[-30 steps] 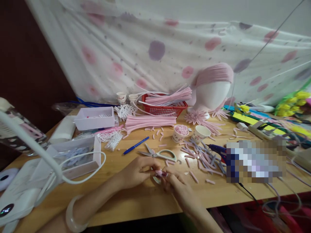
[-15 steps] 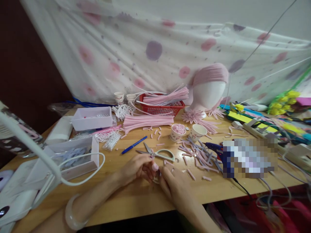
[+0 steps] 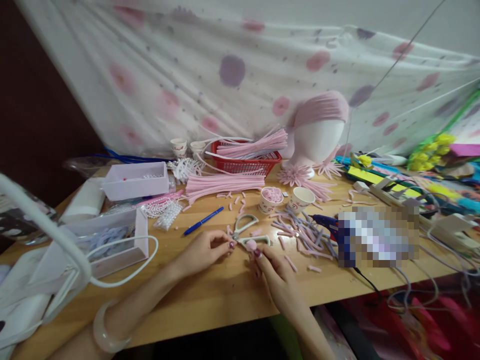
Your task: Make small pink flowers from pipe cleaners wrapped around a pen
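Observation:
My right hand (image 3: 275, 270) pinches a small rounded pink fuzzy piece (image 3: 251, 245), which looks like curled pipe cleaner, between thumb and fingers. To its left, my left hand (image 3: 204, 252) is closed, thumb against fingers; what they hold, if anything, is too small to make out. Just beyond both hands lie scissors (image 3: 246, 221) with pale green handles spread apart, the blades partly hidden by my fingers. Cut pink and grey pipe-cleaner pieces (image 3: 300, 232) are scattered right of the scissors. A paper cup (image 3: 269, 206) full of pink bits stands behind, beside another paper cup (image 3: 302, 200).
A blue pen (image 3: 203, 221) lies left of the scissors. Long pink pipe cleaners (image 3: 225, 186) lie before a red basket (image 3: 245, 166). White boxes (image 3: 137, 181) stand at left, near a white lamp arm (image 3: 71, 240). A blue glue gun (image 3: 347, 245) and cables are at right; a mannequin head (image 3: 318, 137) stands behind.
My hands have moved apart; the pink piece, earlier between both, is now in my right hand only. The scissors' handles have swung wider apart. The whole view has shifted slightly.

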Motion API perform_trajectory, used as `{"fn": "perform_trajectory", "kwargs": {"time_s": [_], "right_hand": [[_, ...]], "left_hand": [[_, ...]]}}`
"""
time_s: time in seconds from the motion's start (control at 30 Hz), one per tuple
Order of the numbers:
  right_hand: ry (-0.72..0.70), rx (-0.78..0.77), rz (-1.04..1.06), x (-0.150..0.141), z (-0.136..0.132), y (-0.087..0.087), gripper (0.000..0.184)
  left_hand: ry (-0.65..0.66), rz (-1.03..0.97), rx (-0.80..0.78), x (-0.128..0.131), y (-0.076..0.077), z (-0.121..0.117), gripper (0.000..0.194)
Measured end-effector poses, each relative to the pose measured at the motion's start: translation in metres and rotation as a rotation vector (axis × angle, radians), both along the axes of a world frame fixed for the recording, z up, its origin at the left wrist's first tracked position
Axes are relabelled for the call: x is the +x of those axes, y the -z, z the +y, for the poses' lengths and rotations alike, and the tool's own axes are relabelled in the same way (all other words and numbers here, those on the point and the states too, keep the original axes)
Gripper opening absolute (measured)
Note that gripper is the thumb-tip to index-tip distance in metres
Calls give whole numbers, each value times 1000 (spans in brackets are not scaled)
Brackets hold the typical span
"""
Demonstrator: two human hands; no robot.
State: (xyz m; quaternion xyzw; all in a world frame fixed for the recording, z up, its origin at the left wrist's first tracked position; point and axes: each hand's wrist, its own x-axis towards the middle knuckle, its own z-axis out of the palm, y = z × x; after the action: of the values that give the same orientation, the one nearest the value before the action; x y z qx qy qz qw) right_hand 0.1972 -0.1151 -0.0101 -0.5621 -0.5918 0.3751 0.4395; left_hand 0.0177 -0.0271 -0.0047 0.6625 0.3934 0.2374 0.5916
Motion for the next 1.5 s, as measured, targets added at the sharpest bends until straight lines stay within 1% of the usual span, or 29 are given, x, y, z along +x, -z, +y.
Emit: {"fn": "perform_trajectory", "kwargs": {"time_s": [0.07, 0.13, 0.2, 0.3, 0.37, 0.4, 0.47, 0.5, 0.57, 0.63, 0.7, 0.73, 0.77, 0.8, 0.83, 0.87, 0.9, 0.97, 1.0, 1.03, 1.1, 1.13, 1.2, 1.27, 1.3, 1.33, 1.37, 1.43, 1.5], "right_hand": [[32, 133, -220, -1, 4, -2, 23], [20, 278, -464, -2, 5, -3, 19], [-19, 433, -644, -3, 6, -3, 20], [-114, 622, -763, -4, 8, -2, 20], [-163, 675, -792, -4, 9, -2, 20], [-170, 671, -796, -4, 9, -2, 20], [-149, 604, -754, -4, 8, -2, 20], [-132, 537, -702, -4, 7, -2, 20], [-100, 375, -535, -5, 7, -2, 19], [-88, 208, -290, -6, 8, 0, 19], [-113, 22, 40, -8, 11, 2, 21], [-139, -76, 218, -8, 13, 3, 22], [-167, -159, 382, -9, 14, 4, 22], [-191, -207, 507, -10, 15, 5, 22], [-200, -210, 565, -10, 14, 5, 23], [-185, -166, 541, -10, 14, 4, 24], [-160, -88, 438, -10, 12, 3, 24], [-108, 125, 85, -8, 8, -1, 20], [-91, 237, -109, -8, 6, -3, 17], [-83, 347, -277, -7, 5, -4, 16], [-85, 523, -501, -7, 4, -5, 17], [-79, 583, -563, -7, 4, -5, 18], [-70, 632, -625, -7, 5, -4, 18], [-67, 588, -594, -9, 6, -3, 18], [-65, 528, -532, -9, 6, -2, 19], [-63, 443, -438, -10, 6, -2, 18], [-60, 340, -309, -11, 6, -3, 19], [-75, 101, 36, -11, 8, -4, 22], [-120, -130, 415, -10, 11, -6, 25]], "left_hand": [[-12, -53, -136, -1, 0, 0, 41], [54, -91, -326, -2, -2, -2, 51], [124, -112, -451, -2, -5, -5, 53], [129, -119, -486, 0, -11, -11, 40], [124, -135, -474, 1, -13, -12, 33], [136, -151, -453, 1, -14, -13, 32], [166, -174, -351, 0, -13, -13, 28], [169, -167, -261, 0, -13, -13, 25], [149, -99, 14, -2, -10, -14, 18], [160, -12, 387, -5, -6, -15, 16], [211, 32, 724, -8, -4, -16, 23], [237, 27, 833, -9, -3, -16, 26], [241, 15, 888, -10, -2, -16, 27], [219, 6, 890, -10, -2, -16, 26], [183, 0, 837, -10, -3, -16, 23], [147, -13, 728, -9, -4, -16, 21], [115, -36, 568, -8, -6, -16, 25], [84, -95, 175, -6, -9, -15, 40], [89, -125, -2, -5, -11, -15, 44], [93, -151, -137, -4, -12, -14, 44], [97, -178, -282, -3, -14, -12, 39], [98, -183, -309, -3, -15, -11, 36], [106, -185, -315, -3, -15, -11, 32], [112, -177, -257, -3, -14, -13, 28], [112, -166, -187, -3, -13, -14, 24], [112, -144, -79, -3, -12, -15, 20], [113, -107, 67, -4, -12, -17, 15], [122, -7, 431, -5, -10, -20, 9], [136, 75, 742, -5, -9, -23, 14]]}}
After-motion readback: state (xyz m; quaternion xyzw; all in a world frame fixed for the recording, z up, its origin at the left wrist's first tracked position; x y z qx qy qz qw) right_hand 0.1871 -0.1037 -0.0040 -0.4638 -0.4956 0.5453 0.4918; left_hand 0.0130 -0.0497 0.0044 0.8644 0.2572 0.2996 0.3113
